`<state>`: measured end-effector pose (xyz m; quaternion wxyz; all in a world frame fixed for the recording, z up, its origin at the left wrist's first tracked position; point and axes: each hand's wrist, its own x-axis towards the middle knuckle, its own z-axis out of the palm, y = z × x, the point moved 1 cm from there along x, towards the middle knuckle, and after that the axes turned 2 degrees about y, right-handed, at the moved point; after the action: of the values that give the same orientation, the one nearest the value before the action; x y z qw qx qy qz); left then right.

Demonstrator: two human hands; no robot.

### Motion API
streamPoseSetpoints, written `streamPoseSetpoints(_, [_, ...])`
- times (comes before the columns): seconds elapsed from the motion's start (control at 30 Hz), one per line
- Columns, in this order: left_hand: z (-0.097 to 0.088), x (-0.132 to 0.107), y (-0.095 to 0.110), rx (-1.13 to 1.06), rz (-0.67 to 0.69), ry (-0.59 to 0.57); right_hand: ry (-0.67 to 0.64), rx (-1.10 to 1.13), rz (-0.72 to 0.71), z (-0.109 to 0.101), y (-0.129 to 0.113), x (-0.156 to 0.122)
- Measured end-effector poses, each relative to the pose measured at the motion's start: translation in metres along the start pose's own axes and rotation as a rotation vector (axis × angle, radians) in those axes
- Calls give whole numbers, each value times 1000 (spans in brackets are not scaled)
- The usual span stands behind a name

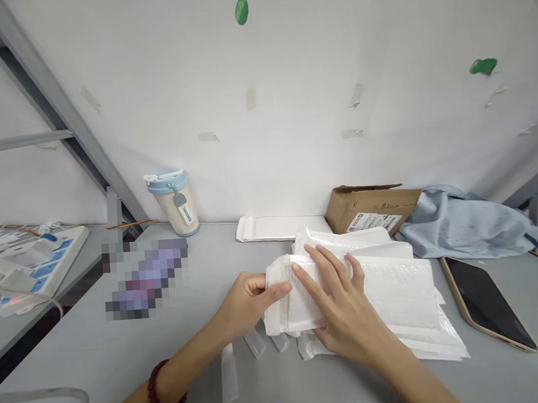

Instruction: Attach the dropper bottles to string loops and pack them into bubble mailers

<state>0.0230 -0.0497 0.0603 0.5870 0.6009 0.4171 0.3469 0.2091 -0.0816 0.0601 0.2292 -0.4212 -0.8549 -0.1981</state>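
Note:
A white bubble mailer point(397, 291) lies on top of a loose pile of similar mailers point(373, 237). My left hand point(250, 298) is closed on the left end of the top mailer, thumb above and fingers partly hidden beneath. On the same mailer rests my right hand point(343, 300), its fingers spread flat across the surface and its thumb near the lower edge. Several small translucent strips point(229, 376) stick out or lie on the table just below my left hand.
A cardboard box point(371, 210) and a light blue cloth point(468, 224) stand behind the pile. At right lies a phone point(488, 303). A lidded cup point(174, 202), a pixelated purple item point(149, 277) and a power strip point(52, 266) are leftward. Another white mailer point(284, 227) lies by the wall.

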Motion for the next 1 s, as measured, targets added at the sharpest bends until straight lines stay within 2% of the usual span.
streamPoseSetpoints(0.13, [0,1,2,145,100,47,58,5,6,0,1,-1])
streamPoseSetpoints(0.27, [-20,1,16,415,270,137,164,-18,3,0,5,-3])
streamPoseSetpoints(0.37, [-45,-6,31,596,204,52,185,-14,27,0,12,-3])
streamPoseSetpoints(0.43, [-59,-17,38,681,137,-108,170,6,53,0,16,-2])
streamPoseSetpoints(0.5, [-69,-30,39,741,106,-207,171,38,80,0,19,-1])
streamPoseSetpoints(0.57, [-75,-45,34,750,62,-201,201,83,108,0,20,1])
streamPoseSetpoints(0.63, [-77,-59,21,738,35,-172,248,125,140,0,22,3])
streamPoseSetpoints(0.7, [-75,-70,5,714,-5,-193,270,155,150,0,23,5])
streamPoseSetpoints(0.77, [-70,-78,-11,700,-62,-234,253,177,125,1,24,7])
streamPoseSetpoints(0.83, [-65,-83,-22,712,-107,-190,221,188,109,1,25,8])
streamPoseSetpoints(0.9, [-64,-82,-23,720,-104,-148,174,184,133,1,26,8])
streamPoseSetpoints(1.0, [-63,-71,-8,714,12,-54,71,178,185,3,26,7])
